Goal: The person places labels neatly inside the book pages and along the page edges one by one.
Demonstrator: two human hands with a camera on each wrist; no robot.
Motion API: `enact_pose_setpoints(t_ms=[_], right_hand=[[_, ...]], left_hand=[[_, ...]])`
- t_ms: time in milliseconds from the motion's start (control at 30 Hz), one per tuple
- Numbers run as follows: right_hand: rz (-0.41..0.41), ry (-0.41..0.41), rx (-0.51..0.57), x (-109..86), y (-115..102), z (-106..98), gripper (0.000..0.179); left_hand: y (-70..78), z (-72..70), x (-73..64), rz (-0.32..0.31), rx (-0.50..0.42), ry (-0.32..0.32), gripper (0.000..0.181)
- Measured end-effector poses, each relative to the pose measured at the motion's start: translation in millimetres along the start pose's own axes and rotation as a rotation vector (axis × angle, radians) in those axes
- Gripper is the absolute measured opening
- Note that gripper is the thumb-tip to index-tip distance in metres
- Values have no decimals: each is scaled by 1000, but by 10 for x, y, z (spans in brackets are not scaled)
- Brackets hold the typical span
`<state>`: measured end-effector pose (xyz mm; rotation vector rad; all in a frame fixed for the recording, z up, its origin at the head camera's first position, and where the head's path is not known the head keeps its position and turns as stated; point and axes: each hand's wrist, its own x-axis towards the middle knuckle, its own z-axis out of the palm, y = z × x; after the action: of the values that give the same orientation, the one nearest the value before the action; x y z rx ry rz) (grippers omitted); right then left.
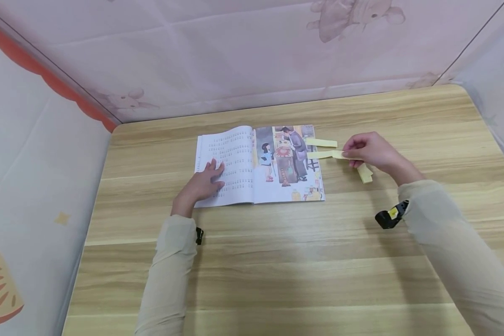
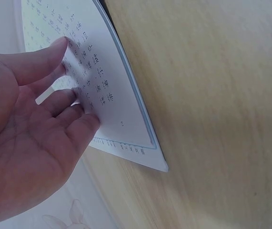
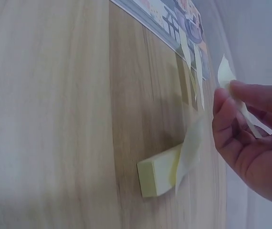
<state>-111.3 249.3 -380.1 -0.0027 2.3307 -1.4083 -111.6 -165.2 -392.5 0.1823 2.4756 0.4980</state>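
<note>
An open book (image 1: 227, 186) lies with printed text on its left page and a coloured picture on its right page. My left hand (image 1: 203, 181) rests on the left page with its fingers spread; the fingertips touch the paper in the left wrist view. Two pale yellow sticky strips (image 1: 325, 143) stick out past the right page's outer edge. My right hand (image 1: 371, 149) pinches another yellow sticky strip (image 3: 225, 74) between thumb and fingers, just right of the book. Below that hand is a thick pad of sticky notes (image 3: 162, 172), its top sheet curling up.
The wooden table (image 1: 277, 261) extends around the book, with its far edge along a pink patterned curtain (image 1: 235, 60). A pale sheet (image 1: 33, 140) with a red scalloped border hangs at the left. A black wrist device (image 1: 388, 219) sits at the right cuff.
</note>
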Motion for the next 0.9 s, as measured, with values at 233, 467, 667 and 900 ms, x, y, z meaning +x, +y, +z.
enact_pose_setpoints(t_ms=[233,467,667,900], right_hand=[[11,8,-24,71,-39,109,16],[8,25,22,127,-46,219,15],[-39,39,-7,165,-51,318,12],[-43,39,-19,169,-74,395,12]], left_hand=[[-3,-16,5,6,-1,-2,58],[-5,-18,10,12,-3,-2,58],[20,-27,-11,13,-21,1,58],[27,-35,-22,4,-28,-9,58]])
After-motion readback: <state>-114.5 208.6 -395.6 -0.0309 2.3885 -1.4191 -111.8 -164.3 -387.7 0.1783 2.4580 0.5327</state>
